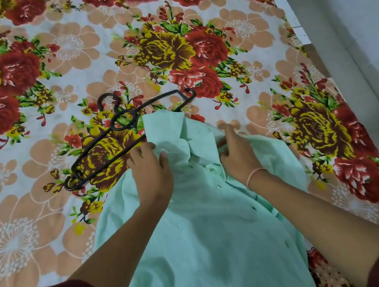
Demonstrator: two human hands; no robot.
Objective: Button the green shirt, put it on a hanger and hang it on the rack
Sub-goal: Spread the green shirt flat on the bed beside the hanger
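presently: green shirt (200,224) flat on bed (52,229), long axis running away from the person, collar at far end. left hand (150,171) and right hand (236,152) each pinch fabric beside the collar, seemingly the front edges. hanger (157,99) lies far-left, one end under the shirt, nearer left hand.

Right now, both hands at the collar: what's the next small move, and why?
Probably draw the two front edges together near the collar and fasten the top button. Both the left hand and right hand grip the green shirt up there, the placket below looks open, and the hanger lies bare on the bedsheet, partly under the collar.
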